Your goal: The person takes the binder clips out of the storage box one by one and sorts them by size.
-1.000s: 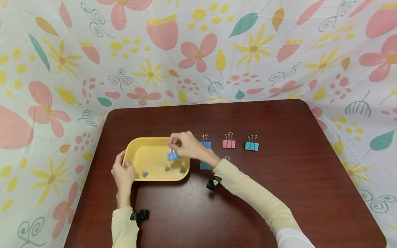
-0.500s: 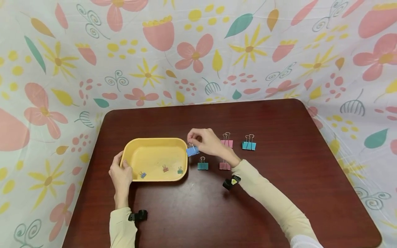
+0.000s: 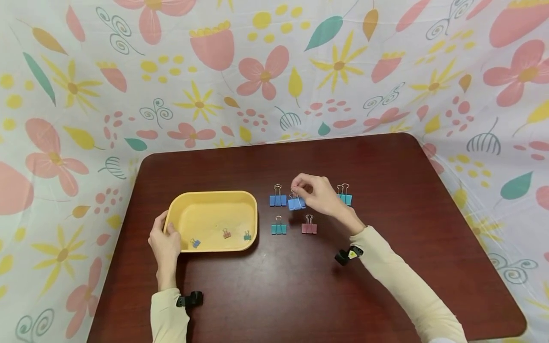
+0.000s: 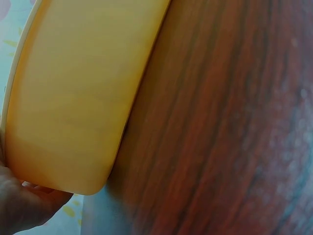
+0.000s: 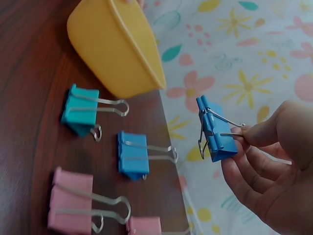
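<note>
My right hand (image 3: 319, 193) pinches a blue binder clip (image 5: 215, 129) by its wire handle, holding it above the table. Just left of it in the head view, another blue binder clip (image 3: 278, 200) stands on the table. In front of these are a teal binder clip (image 3: 279, 229) and a pink one (image 3: 309, 228). A second pink clip (image 5: 144, 226) shows partly in the right wrist view; the hand hides it in the head view. My left hand (image 3: 165, 243) grips the left end of the yellow tray (image 3: 214, 194), thumb over the rim.
Inside the tray lie a small blue clip (image 3: 195, 243), a small pink clip (image 3: 226, 233) and a small teal clip (image 3: 247, 235). A turquoise clip (image 3: 344, 199) stands right of the right hand, partly covered. Patterned cloth (image 3: 257, 95) hangs behind the dark wooden table (image 3: 274, 295).
The right hand has carried the blue binder clip rightward, from above the tray, past the tray's edge, to above the table among the clips. The left hand keeps its hold on the tray.
</note>
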Available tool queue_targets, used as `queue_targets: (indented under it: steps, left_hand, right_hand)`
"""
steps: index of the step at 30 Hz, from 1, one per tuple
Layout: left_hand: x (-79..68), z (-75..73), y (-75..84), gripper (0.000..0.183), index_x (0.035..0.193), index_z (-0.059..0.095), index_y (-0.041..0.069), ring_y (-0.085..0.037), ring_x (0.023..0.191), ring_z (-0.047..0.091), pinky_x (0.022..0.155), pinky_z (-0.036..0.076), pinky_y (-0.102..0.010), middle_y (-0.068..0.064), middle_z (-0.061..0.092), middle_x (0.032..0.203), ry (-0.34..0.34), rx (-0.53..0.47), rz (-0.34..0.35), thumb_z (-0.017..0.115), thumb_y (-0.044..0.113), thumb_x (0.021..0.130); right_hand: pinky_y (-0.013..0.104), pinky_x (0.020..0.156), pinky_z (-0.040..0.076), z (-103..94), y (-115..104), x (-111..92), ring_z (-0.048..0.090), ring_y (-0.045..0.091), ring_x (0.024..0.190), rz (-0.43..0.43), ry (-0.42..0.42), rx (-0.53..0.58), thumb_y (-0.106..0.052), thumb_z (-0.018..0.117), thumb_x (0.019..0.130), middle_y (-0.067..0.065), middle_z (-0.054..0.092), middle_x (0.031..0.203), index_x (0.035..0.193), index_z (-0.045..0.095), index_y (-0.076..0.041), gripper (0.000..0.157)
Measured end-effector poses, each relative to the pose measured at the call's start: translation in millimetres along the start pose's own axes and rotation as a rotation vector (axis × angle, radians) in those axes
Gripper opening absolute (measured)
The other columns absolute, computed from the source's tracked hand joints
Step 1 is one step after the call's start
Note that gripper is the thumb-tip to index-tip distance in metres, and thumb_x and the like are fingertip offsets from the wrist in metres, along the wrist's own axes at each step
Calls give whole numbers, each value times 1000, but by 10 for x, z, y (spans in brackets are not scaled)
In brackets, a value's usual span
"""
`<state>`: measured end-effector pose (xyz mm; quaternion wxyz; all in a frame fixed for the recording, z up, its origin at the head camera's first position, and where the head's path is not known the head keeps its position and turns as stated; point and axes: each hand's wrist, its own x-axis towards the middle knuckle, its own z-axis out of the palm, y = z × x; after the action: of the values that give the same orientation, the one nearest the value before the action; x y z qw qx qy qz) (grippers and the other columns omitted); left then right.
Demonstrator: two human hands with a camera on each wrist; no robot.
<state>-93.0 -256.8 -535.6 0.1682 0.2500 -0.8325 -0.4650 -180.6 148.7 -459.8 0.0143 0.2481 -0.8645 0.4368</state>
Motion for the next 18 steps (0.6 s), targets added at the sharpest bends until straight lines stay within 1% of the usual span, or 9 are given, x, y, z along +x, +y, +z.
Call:
queue_targets:
  steps: [5,8,12,15,18]
  left_hand:
    - [-9,17,-18,40,138,60,7,-42,123,59,101,47,-56,-23,63,136,4,-5,3,48,1,100]
    - [-13,21,-25,40,138,60,6,-41,122,59,100,47,-55,-23,64,135,3,-6,6,48,1,100]
    - [-13,12,-13,40,138,60,6,-40,120,60,98,48,-55,-23,64,135,5,-12,5,47,1,100]
    - [-12,7,-4,40,139,60,6,-40,120,60,97,48,-55,-22,63,136,7,-13,4,47,1,101]
    - [-13,9,-4,41,139,60,6,-40,120,60,97,49,-54,-21,63,137,7,-12,5,47,1,101]
  right_hand:
    - [23,60,48,-122,114,-195,62,14,66,54,36,-35,-8,68,96,2,72,80,92,69,-11,5]
    - [22,61,48,-200,186,-334,63,13,67,80,52,-50,-5,70,94,2,73,80,92,69,-10,5]
    - [22,62,50,-274,310,-504,64,14,69,90,97,-78,-3,69,93,1,72,77,91,68,-9,7]
    - [22,60,49,-312,409,-633,62,13,67,115,134,-99,-4,68,94,1,69,75,91,68,-9,7]
    - [20,57,44,-346,493,-767,59,10,64,148,151,-109,-5,68,95,1,68,73,91,68,-10,7]
